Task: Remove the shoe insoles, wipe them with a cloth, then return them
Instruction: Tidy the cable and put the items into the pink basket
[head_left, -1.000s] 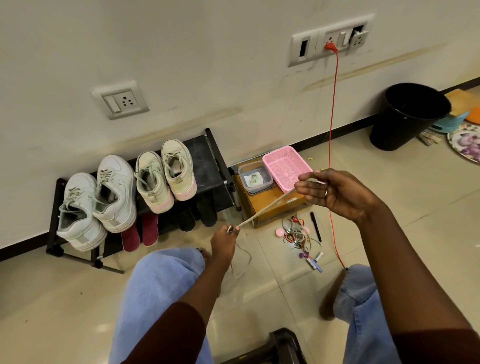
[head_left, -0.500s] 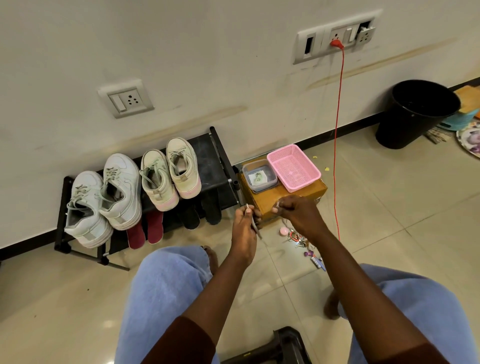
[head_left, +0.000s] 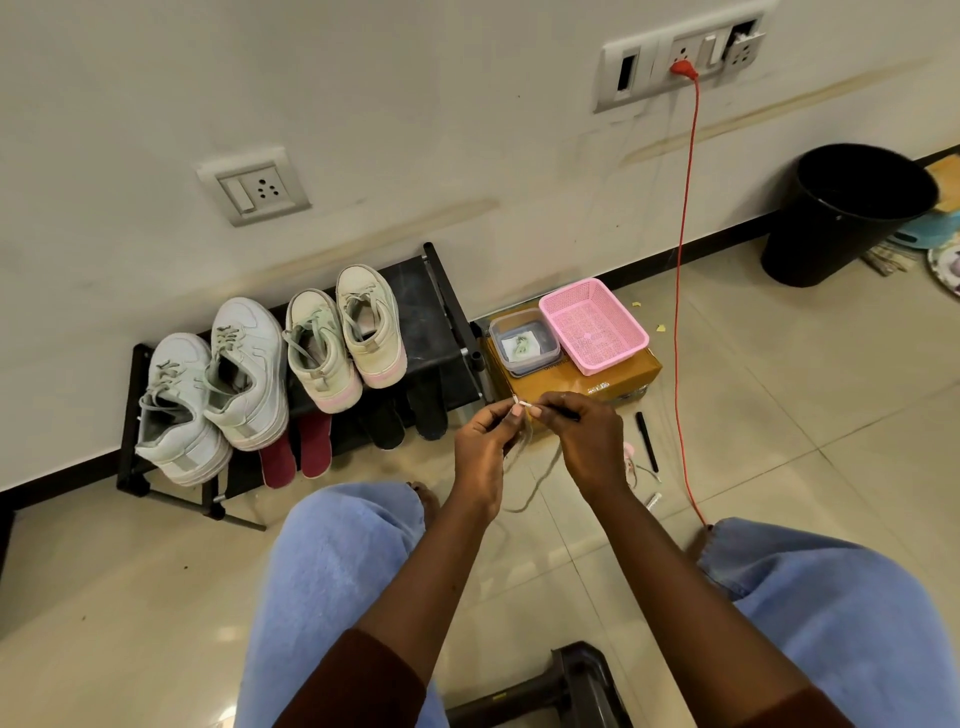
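Two pairs of pale sneakers stand on a low black shoe rack (head_left: 441, 322) by the wall: a white pair (head_left: 208, 395) at left and a cream pair with pink soles (head_left: 345, 338) to its right. Two maroon insoles (head_left: 298, 454) and two black insoles (head_left: 408, 421) poke out from under the rack's top shelf. My left hand (head_left: 483, 452) and my right hand (head_left: 587, 447) are close together above the floor, both pinching a beige shoelace (head_left: 530, 467) whose loop hangs down between them. I see no cloth.
A cardboard box (head_left: 576, 382) right of the rack carries a pink basket (head_left: 592, 325) and a clear tub (head_left: 524, 345). A red cable (head_left: 683, 312) runs from the wall socket to the floor. Black bin (head_left: 847, 213) at right; small items and a black pen (head_left: 647, 441) lie on the tiles.
My hands held the lace stretched wide apart a second ago; they have come together in front of the box, and the lace now hangs in a slack loop.
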